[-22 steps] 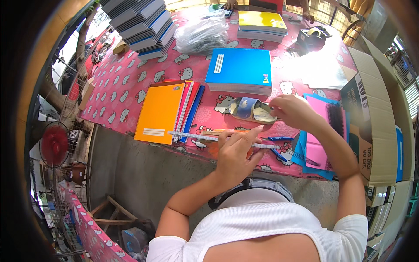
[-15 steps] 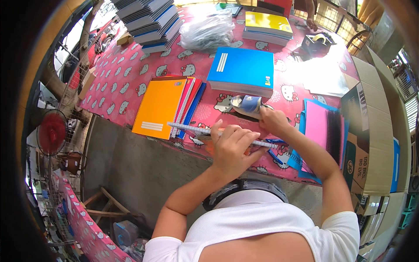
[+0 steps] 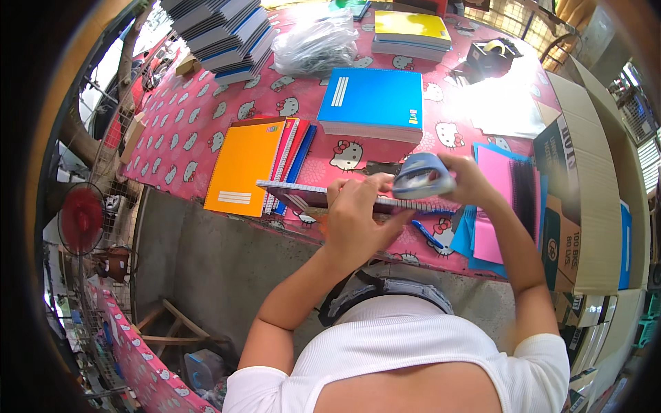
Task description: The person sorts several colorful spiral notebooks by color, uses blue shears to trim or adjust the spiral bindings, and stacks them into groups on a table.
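My left hand grips a spiral notebook held up on edge, its bound edge uppermost and its cover facing me. My fingers reach over the top edge, with the thumb below on the near side. My right hand is closed on a rounded blue-and-silver hand tool. Motion blurs the tool, so its exact kind does not show. It is just above the right part of the bound edge; whether it touches cannot be told. A blue pen lies on the table beneath my right wrist.
An orange notebook tops a fanned stack at left. Blue notebooks stand piled ahead, yellow ones farther back. Pink covers bear black coils. A cardboard box bounds the right; plastic bags and a tape dispenser lie beyond.
My right hand has lifted the tool off the table and drawn it nearer, over the notebook's bound edge. The notebook has tilted, showing more cover. Another person's hand at the far right has left view.
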A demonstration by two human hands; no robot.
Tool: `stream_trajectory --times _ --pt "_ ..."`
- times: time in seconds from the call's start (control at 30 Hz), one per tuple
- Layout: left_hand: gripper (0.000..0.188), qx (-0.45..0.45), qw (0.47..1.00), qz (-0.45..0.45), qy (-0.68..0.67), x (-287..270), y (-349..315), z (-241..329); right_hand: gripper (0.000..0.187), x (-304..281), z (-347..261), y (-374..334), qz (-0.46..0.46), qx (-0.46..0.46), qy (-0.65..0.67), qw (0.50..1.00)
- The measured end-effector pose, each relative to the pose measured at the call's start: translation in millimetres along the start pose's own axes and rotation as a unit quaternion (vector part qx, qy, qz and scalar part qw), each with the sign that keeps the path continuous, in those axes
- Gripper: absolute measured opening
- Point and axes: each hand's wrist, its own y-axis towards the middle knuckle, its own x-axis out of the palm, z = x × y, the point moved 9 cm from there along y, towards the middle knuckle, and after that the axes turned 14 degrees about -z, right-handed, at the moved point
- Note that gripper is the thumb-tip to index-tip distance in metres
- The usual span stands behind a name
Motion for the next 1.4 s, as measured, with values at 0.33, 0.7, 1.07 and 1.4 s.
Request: stream_trajectory --times 0.33,0.7,1.07,1.4 --pt "0.035 -0.055 0.987 -0.036 0.15 -26 -7 -29 0.032 5 -48 9 -0.037 -0.144 0.109 0.983" --pt "0.038 -0.12 0.982 0.016 0.146 -54 -24 -63 0.042 17 -45 39 -0.023 0.003 0.34 0.94" --pt "0.038 -0.129 0.99 0.0 0.058 -67 -23 -73 0.05 43 -39 88 -0.083 -0.034 0.036 0.995" --pt "0.039 -0.141 0.98 0.083 0.116 -94 -46 -92 0.047 49 -92 95 -0.123 -0.132 0.171 0.969"
